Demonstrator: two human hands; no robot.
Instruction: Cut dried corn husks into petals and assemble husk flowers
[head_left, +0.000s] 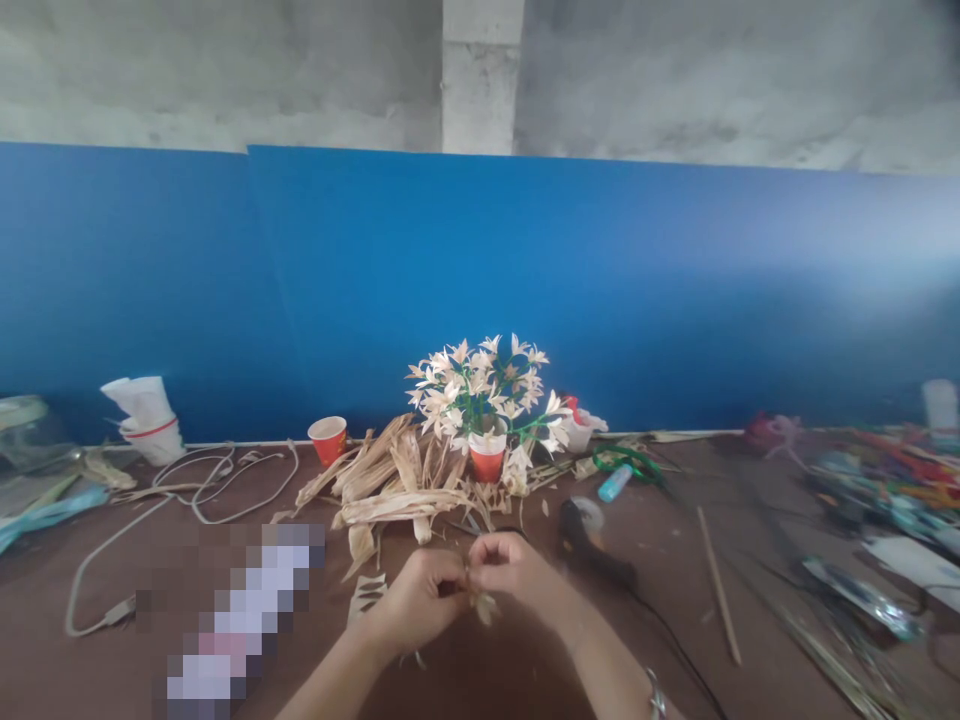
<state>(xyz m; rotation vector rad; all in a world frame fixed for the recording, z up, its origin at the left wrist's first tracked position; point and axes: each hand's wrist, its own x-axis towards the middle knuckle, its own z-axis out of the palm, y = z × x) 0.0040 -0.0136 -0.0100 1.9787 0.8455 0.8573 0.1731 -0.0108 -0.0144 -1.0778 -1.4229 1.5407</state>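
My left hand [426, 595] and my right hand [511, 570] meet at the front middle of the table, fingertips pinched together. Between them is a small pale husk flower [485, 607], its petals hanging below the fingers and slightly blurred. Both hands appear closed on it, though the fingers hide its upper part. Just behind the hands lies a heap of dried corn husks [397, 480]. A red paper cup [487, 462] beyond holds a bunch of white husk flowers [480, 385] on green stems. Cut husk pieces [367, 597] lie beside my left wrist.
A black glue gun [592, 545] with a cord lies right of my hands, near a wooden stick [718, 590]. Another red cup [328, 440] and a white cable [202, 490] are at left. Blurred tools and coloured materials [892, 480] crowd the right. A blue partition [337, 280] stands behind.
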